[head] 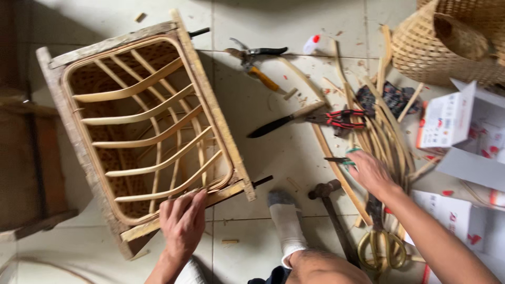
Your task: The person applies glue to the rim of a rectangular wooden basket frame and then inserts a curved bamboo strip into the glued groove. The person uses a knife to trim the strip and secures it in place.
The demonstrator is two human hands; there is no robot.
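Head view, looking down at a tiled floor (pixel 294 147): the left hand (pixel 183 221) rests with its fingers curled over the near edge of a wooden frame (pixel 142 131), pressing where a bent cane rim meets the wood, so it grips the frame rather than lying loose. The right hand (pixel 371 171) reaches out to a bundle of cane strips (pixel 386 137) lying on the floor to the right, fingers closing on a small green-handled tool (pixel 344 158) beside the strips; whether it has the tool fully gripped I cannot tell. Inside the frame, several curved slats already span the opening from side to side, with woven work showing beneath them, so the ribbing looks largely in place, while the loose strips suggest more remains to be fitted. A hammer (pixel 329 197) lies just beside a socked foot (pixel 284 221). Further up are a dark knife (pixel 276 125), red-handled pliers (pixel 339 118) and pruning shears (pixel 258 55). Brass-coloured scissors (pixel 381 247) lie near the right forearm, and a woven basket (pixel 436 42) stands at the top right.
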